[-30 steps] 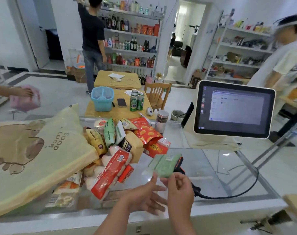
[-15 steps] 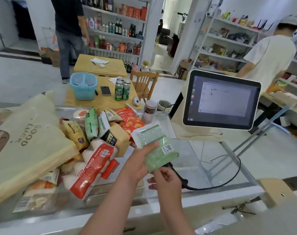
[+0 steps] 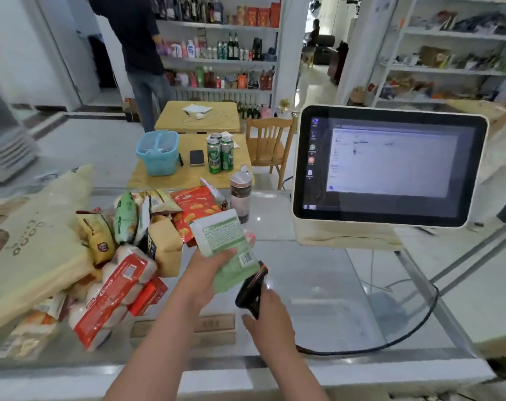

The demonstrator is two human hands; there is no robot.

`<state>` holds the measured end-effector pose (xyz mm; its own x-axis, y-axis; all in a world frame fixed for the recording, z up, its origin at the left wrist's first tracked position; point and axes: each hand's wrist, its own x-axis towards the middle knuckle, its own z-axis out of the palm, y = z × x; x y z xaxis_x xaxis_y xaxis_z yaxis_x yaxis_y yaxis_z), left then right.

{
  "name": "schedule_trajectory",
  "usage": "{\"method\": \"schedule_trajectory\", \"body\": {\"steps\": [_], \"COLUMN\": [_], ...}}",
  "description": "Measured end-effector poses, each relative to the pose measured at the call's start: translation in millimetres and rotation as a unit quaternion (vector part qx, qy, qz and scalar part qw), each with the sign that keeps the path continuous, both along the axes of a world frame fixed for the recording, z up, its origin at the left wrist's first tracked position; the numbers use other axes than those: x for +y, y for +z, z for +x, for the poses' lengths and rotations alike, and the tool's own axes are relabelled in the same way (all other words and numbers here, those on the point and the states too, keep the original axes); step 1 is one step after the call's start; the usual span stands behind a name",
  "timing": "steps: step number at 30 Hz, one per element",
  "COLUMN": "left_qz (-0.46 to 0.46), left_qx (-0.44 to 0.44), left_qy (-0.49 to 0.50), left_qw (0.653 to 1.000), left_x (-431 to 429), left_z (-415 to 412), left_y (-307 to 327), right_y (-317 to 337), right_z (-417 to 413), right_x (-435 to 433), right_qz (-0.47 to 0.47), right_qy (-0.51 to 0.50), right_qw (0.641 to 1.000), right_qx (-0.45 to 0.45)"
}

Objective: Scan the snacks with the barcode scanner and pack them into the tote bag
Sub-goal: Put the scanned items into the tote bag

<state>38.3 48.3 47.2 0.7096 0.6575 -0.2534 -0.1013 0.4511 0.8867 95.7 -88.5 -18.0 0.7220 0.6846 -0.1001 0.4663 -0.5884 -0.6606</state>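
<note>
Holding a green snack [image 3: 225,247] in the left hand [image 3: 202,280], pinched between thumb and fingers, up over the middle of the desk [image 3: 318,273], with the barcode side up. Gripping the black scanner [image 3: 251,293] in the right hand [image 3: 270,319], just under the snack; touching it or not, hard to tell. Near the left edge of the desk, a heap of more snacks [image 3: 121,256] right against the tote bag [image 3: 34,256]. At the far right corner, a screen [image 3: 390,166]. From the scanner toward the right edge, a looping black cord [image 3: 347,352].
</note>
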Motion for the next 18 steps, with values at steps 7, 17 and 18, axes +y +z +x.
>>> {"method": "schedule_trajectory", "body": {"steps": [7, 17, 18], "left_qz": [0.015, 0.038, 0.040], "left_qx": [-0.003, 0.001, 0.000], "left_qy": [0.068, 0.047, 0.039], "left_qw": [0.998, 0.998, 0.998], "left_x": [4, 10, 9], "left_z": [-3, 2, 3], "left_y": [11, 15, 16], "right_y": [8, 89, 98], "right_z": [8, 13, 13], "right_x": [9, -33, -37], "right_qz": [-0.010, 0.135, 0.139], "right_qy": [-0.004, -0.056, -0.058], "right_qw": [1.000, 0.980, 0.976], "right_qx": [0.028, 0.137, 0.160]}}
